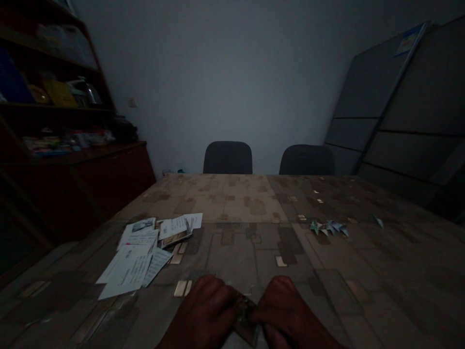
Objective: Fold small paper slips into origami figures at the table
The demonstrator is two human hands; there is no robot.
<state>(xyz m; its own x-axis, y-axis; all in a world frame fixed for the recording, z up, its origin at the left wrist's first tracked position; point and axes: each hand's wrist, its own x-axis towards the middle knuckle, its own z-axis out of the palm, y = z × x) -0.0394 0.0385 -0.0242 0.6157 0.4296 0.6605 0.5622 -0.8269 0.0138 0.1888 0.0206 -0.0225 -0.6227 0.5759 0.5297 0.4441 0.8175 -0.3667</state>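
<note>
Both of my hands are close together at the near edge of the table, low in the head view. My left hand (209,312) is closed, its fingers curled around the left side of a small dark folded piece of paper or card (246,317). From the other side my right hand (285,312) pinches the same piece. Its printed surface is dim, so its exact kind cannot be made out. Its lower part is partly hidden by my fingers.
A loose pile of printed sheets and cards (132,261) lies to the left on the patterned tablecloth (232,261). Several small folded paper pieces (329,228) stand at the right, with another folded piece (378,221) farther right. Two dark chairs (227,157) stand behind the table.
</note>
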